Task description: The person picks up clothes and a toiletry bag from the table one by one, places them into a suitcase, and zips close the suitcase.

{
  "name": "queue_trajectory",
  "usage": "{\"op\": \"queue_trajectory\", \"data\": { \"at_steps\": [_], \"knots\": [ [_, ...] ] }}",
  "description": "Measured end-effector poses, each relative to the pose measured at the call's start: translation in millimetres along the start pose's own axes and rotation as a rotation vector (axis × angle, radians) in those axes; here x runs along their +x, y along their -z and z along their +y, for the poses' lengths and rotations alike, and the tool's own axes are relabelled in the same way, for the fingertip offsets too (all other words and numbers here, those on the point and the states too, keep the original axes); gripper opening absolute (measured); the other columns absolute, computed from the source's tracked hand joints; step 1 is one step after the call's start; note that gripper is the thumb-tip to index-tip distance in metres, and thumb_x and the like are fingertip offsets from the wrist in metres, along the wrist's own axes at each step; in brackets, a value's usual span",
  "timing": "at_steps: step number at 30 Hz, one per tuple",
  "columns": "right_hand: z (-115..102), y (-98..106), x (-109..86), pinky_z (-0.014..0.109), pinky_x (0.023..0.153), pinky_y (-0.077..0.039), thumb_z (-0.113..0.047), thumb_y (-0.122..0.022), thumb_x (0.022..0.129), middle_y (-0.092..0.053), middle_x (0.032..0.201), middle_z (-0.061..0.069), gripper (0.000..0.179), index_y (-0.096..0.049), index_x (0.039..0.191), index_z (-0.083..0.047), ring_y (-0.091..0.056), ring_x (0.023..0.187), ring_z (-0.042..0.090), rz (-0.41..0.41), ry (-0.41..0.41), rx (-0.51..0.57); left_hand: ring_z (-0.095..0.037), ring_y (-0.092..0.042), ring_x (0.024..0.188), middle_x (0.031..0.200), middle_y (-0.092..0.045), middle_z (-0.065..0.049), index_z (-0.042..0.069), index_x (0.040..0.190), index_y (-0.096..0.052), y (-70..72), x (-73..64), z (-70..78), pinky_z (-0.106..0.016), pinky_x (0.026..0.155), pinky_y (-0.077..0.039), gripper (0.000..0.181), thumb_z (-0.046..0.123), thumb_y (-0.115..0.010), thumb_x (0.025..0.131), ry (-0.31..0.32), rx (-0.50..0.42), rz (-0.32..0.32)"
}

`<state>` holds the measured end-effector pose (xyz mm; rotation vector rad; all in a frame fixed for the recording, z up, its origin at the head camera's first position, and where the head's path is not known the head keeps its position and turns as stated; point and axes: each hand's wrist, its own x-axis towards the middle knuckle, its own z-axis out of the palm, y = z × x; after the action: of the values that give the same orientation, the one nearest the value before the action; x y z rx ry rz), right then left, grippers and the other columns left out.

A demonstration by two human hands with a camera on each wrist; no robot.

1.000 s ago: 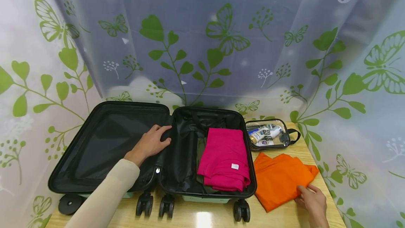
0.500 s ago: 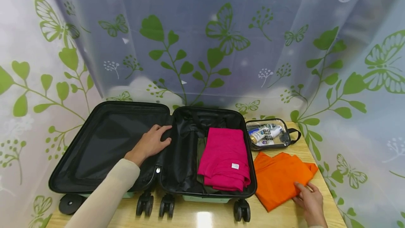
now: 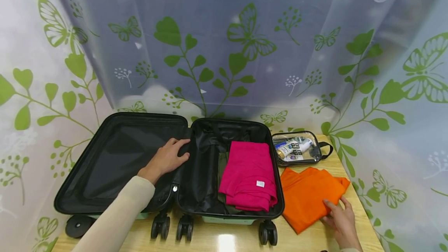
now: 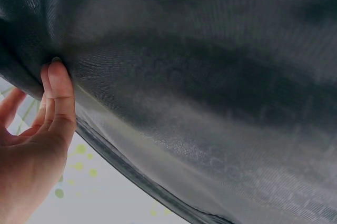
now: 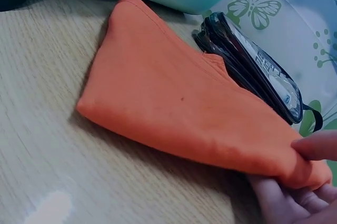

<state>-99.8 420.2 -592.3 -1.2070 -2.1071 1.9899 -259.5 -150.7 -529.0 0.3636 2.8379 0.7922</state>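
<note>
My right hand (image 3: 342, 221) pinches the near right corner of a folded orange garment (image 3: 304, 199) that lies on the table just right of the suitcase. In the right wrist view, the thumb is on top of the garment (image 5: 174, 98) and the other fingers go underneath. My left hand (image 3: 168, 158) rests by the middle fold of an open black-lined suitcase (image 3: 201, 189). Seen from the left wrist, its straight fingertips (image 4: 60, 79) touch the dark lining (image 4: 174, 77). A folded pink garment (image 3: 246, 174) with a white label lies in the right half, over a dark green cloth (image 3: 222, 174).
Behind the orange garment stands a clear zip pouch (image 3: 297, 149) with black edges, holding several tubes and bottles. Suitcase wheels (image 3: 268, 232) stick out toward the table's near side. A curtain (image 3: 217, 49) printed with butterflies and leaves surrounds the wooden table (image 3: 245, 240).
My right hand has shifted slightly left and farther onto the orange garment, whose right corner has drawn in a little. The left hand stays put.
</note>
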Motion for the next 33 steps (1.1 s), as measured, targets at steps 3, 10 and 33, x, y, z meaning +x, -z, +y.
{"op": "queue_trajectory", "data": {
  "at_steps": [3, 10, 33],
  "knots": [
    [-1.6, -1.7, 0.2, 0.020, 0.066, -0.061, -0.023, -0.072, 0.106, -0.060, 0.088, -0.022, 0.102, 0.001, 0.177, -0.015, -0.065, 0.074, -0.001, 0.015, 0.004, 0.032, -0.051, -0.064, 0.124, 0.155, -0.050, -0.024, 0.020, 0.167, -0.047, -0.4, 0.9, -0.3, -0.068, 0.103, -0.051, 0.060, 0.036, -0.060, 0.111, -0.006, 0.001, 0.001],
    [-14.0, -3.5, 2.7, 0.020, 0.066, -0.058, -0.023, -0.074, 0.105, -0.064, 0.087, -0.027, 0.099, -0.007, 0.178, -0.025, -0.067, 0.080, -0.002, 0.004, -0.014, 0.131, -0.052, -0.063, 0.125, 0.155, -0.051, -0.024, 0.021, 0.167, -0.047, 0.0, 0.5, -0.9, -0.069, 0.104, -0.051, 0.060, 0.036, -0.060, 0.111, -0.009, 0.002, 0.005],
    [-77.7, -11.2, -11.2, 0.022, 0.074, -0.060, -0.025, -0.074, 0.105, -0.061, 0.116, -0.026, 0.092, -0.017, 0.177, -0.032, -0.068, 0.088, -0.002, -0.059, 0.043, 0.208, -0.051, -0.065, 0.123, 0.153, -0.052, -0.024, 0.021, 0.167, -0.047, -0.6, 1.6, -0.8, -0.068, 0.102, -0.052, 0.060, 0.036, -0.061, 0.110, -0.004, 0.008, 0.000]
  ]
}}
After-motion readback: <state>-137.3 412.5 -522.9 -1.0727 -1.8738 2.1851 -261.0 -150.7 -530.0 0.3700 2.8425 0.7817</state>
